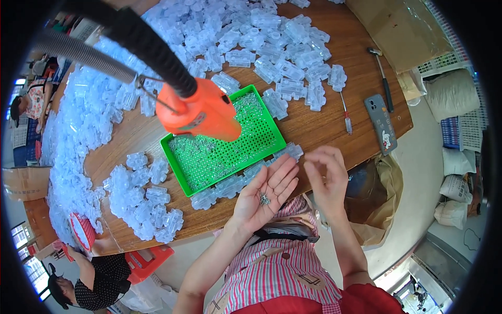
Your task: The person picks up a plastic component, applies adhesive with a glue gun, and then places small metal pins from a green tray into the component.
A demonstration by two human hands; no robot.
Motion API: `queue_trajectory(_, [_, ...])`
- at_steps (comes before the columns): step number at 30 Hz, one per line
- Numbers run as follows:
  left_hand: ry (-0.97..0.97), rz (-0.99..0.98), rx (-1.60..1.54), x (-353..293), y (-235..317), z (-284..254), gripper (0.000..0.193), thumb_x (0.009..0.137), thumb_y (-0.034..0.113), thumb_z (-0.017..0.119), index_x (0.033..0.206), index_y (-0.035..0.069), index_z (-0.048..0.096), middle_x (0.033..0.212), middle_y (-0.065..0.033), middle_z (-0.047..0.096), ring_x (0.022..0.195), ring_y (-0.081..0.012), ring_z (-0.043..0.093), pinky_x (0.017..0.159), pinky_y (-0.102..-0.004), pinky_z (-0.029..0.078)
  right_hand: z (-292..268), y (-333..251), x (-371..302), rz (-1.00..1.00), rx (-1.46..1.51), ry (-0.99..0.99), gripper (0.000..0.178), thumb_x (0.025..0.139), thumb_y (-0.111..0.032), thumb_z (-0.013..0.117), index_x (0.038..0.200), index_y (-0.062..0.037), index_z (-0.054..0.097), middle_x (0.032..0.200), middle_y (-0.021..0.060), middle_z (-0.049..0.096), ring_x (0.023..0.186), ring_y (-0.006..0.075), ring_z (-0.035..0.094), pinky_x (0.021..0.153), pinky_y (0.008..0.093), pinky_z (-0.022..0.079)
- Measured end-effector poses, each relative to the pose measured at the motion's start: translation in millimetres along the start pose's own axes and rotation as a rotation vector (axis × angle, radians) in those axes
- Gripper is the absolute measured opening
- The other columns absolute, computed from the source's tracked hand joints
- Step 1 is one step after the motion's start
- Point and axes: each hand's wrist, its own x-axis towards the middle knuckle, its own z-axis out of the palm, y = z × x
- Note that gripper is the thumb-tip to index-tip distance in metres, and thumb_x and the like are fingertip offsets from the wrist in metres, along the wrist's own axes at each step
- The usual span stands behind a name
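My left hand (250,205) is turned palm up near the table's front edge, fingers extended. A small heap of tiny metal screws (264,199) rests in its palm. To its right, my right hand (330,184) is raised with thumb and fingers curled toward each other; anything between the fingertips is too small to make out. A row of clear plastic blocks (230,186) lines the front side of a green perforated tray (257,152), partly hidden by my left hand. Scattered screws lie in the tray. Above it hangs an orange power screwdriver (198,112), covering part of the tray.
Clear plastic parts (209,26) pile along the back and left; a smaller heap (144,201) lies front left. At right are a screwdriver (348,124), hammer (386,86) and phone (380,124). A brown-lined container (384,209) stands below the edge. Other people sit at left.
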Motion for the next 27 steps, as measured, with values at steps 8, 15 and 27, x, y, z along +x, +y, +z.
queue_trajectory(8, [-0.111,0.009,0.046,3.7,-0.3,9.0,0.056,0.100,0.037,0.029,0.144,0.003,0.021,0.148,-0.0128,0.027,0.139,-0.0263,0.021,0.114,-0.0397,0.019,13.1,-26.7,-22.7,-0.265,-0.160,-0.239,0.019,0.070,-0.010,0.073,0.089,-0.0075,0.067,0.094,0.0046,0.055,0.084,0.0237,0.050,0.072,0.0348,0.042])
queue_trajectory(15, [-0.086,0.062,0.179,-0.4,-3.5,12.4,0.059,0.099,0.039,0.032,0.143,0.001,0.022,0.147,-0.0139,0.028,0.137,-0.0266,0.024,0.114,-0.0391,0.020,15.7,-40.7,-21.9,-0.350,-0.317,-0.277,0.021,0.068,-0.009,0.071,0.088,-0.0070,0.066,0.092,0.0032,0.053,0.086,0.0215,0.051,0.073,0.0342,0.041])
queue_trajectory(27, [-0.069,-0.020,0.070,2.3,-1.9,13.2,0.054,0.099,0.036,0.035,0.141,0.003,0.028,0.146,-0.0111,0.033,0.133,-0.0213,0.035,0.108,-0.0341,0.034,8.7,-38.3,-15.7,-0.231,-0.024,-0.164,0.017,0.069,0.000,0.066,0.081,-0.0056,0.056,0.088,0.0076,0.060,0.079,0.0255,0.056,0.073,0.0364,0.044])
